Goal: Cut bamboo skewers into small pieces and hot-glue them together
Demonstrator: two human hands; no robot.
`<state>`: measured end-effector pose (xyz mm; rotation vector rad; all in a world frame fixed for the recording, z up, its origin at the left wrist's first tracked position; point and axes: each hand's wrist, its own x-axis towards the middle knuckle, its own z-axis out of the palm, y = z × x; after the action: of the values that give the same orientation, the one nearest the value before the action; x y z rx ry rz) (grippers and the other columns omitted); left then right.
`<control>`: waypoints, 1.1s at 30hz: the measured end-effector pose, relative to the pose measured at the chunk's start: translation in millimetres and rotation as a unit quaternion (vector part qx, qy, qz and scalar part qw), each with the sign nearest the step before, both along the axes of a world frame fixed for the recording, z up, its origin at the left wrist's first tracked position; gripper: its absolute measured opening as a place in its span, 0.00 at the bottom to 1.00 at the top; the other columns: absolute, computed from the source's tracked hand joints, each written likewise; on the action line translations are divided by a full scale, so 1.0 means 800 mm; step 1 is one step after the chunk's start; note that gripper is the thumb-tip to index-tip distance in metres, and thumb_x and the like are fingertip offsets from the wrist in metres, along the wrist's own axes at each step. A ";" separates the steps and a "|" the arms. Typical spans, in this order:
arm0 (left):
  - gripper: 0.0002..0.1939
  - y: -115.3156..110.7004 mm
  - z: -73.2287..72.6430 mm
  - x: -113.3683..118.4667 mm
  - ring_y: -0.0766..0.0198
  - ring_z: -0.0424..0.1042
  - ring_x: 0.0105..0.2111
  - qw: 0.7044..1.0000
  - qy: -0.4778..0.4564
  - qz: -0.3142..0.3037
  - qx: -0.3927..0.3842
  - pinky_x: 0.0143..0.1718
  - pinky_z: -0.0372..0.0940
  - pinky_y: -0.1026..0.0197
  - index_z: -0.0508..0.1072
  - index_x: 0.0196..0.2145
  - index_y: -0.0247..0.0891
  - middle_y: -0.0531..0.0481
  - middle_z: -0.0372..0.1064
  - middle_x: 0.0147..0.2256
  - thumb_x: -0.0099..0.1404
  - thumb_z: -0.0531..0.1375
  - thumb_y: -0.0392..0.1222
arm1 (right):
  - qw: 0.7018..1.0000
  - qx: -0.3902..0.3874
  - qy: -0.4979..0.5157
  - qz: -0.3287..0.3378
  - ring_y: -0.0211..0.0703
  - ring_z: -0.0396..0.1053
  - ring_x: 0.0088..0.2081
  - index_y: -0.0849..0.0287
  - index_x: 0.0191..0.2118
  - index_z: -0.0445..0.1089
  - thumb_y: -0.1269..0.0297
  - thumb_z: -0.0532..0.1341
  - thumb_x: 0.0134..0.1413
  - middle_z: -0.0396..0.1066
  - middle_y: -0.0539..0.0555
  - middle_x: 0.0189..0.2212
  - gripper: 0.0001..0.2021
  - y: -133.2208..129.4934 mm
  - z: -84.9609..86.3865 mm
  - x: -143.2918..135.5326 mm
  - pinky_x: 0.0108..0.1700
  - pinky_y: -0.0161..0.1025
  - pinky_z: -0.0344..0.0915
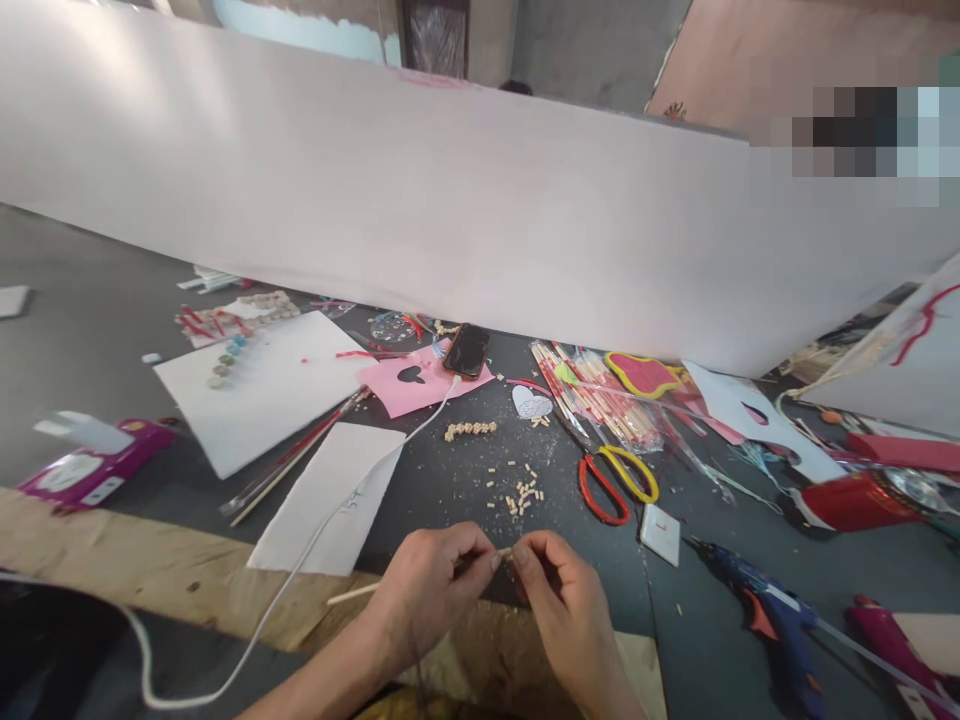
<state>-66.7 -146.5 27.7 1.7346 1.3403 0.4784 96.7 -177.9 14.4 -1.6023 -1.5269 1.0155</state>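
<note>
1. Two hands are meeting at the near edge of the counter [112, 330]: the left hand [427, 590] is pinching a thin wooden stick [352, 594], and the right hand [559, 590] is closing narrowly on the stick's tip.
2. Many small cut wooden bits [521, 495] are lying just beyond the fingers; a fresh piece could be flying off and getting lost among them.
3. The white cable [300, 570] is running just beside the left wrist toward the phone [466, 350], so a snagging forearm could be dragging it.
</note>
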 end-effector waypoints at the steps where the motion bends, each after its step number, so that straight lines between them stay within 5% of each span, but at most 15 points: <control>1: 0.13 0.001 -0.002 -0.003 0.68 0.64 0.24 1.000 0.004 0.003 0.000 0.25 0.54 0.68 0.72 0.25 0.37 0.54 0.67 0.22 0.60 0.52 0.43 | 1.000 0.013 -0.028 0.002 0.36 0.61 0.23 0.58 0.30 0.67 0.54 0.51 0.60 0.63 0.47 0.20 0.15 0.002 -0.001 0.002 0.24 0.30 0.58; 5: 0.13 0.004 -0.007 -0.015 0.67 0.63 0.24 1.000 0.008 0.011 -0.005 0.25 0.54 0.68 0.71 0.25 0.37 0.54 0.66 0.22 0.61 0.51 0.45 | 0.980 0.072 -0.183 0.032 0.37 0.66 0.25 0.57 0.31 0.67 0.60 0.50 0.61 0.68 0.48 0.23 0.13 0.014 -0.011 0.013 0.28 0.31 0.60; 11: 0.14 0.001 -0.008 -0.017 0.67 0.63 0.24 1.000 -0.013 -0.001 -0.027 0.26 0.54 0.68 0.70 0.26 0.37 0.54 0.67 0.23 0.62 0.51 0.45 | 0.953 0.093 -0.280 0.073 0.40 0.70 0.34 0.57 0.35 0.68 0.66 0.51 0.59 0.72 0.52 0.31 0.09 0.042 -0.015 0.024 0.36 0.34 0.63; 17: 0.16 0.000 -0.012 -0.021 0.67 0.60 0.22 1.000 -0.002 0.004 -0.028 0.24 0.52 0.68 0.70 0.26 0.37 0.54 0.66 0.21 0.62 0.50 0.48 | 0.907 0.085 -0.411 0.037 0.51 0.65 0.49 0.61 0.49 0.65 0.70 0.54 0.55 0.68 0.62 0.46 0.14 0.084 0.003 0.088 0.49 0.45 0.59; 23: 0.17 0.001 -0.012 -0.024 0.67 0.62 0.24 1.000 -0.010 0.005 -0.027 0.25 0.54 0.68 0.69 0.26 0.37 0.54 0.66 0.22 0.63 0.50 0.50 | 0.852 0.042 -0.522 0.002 0.57 0.66 0.46 0.67 0.50 0.65 0.71 0.59 0.52 0.68 0.68 0.44 0.18 0.110 -0.002 0.144 0.48 0.49 0.58; 33: 0.17 -0.002 -0.012 -0.021 0.67 0.63 0.23 0.999 -0.016 0.013 -0.028 0.25 0.54 0.67 0.70 0.25 0.37 0.53 0.68 0.22 0.63 0.50 0.50 | 0.836 0.001 -0.547 -0.042 0.56 0.70 0.41 0.66 0.49 0.64 0.63 0.58 0.51 0.71 0.65 0.39 0.19 0.117 -0.003 0.135 0.42 0.44 0.60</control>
<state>-83.5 -147.9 18.3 1.6585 1.3428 0.4762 205.0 -84.2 11.7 -2.3945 -2.0792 -0.0832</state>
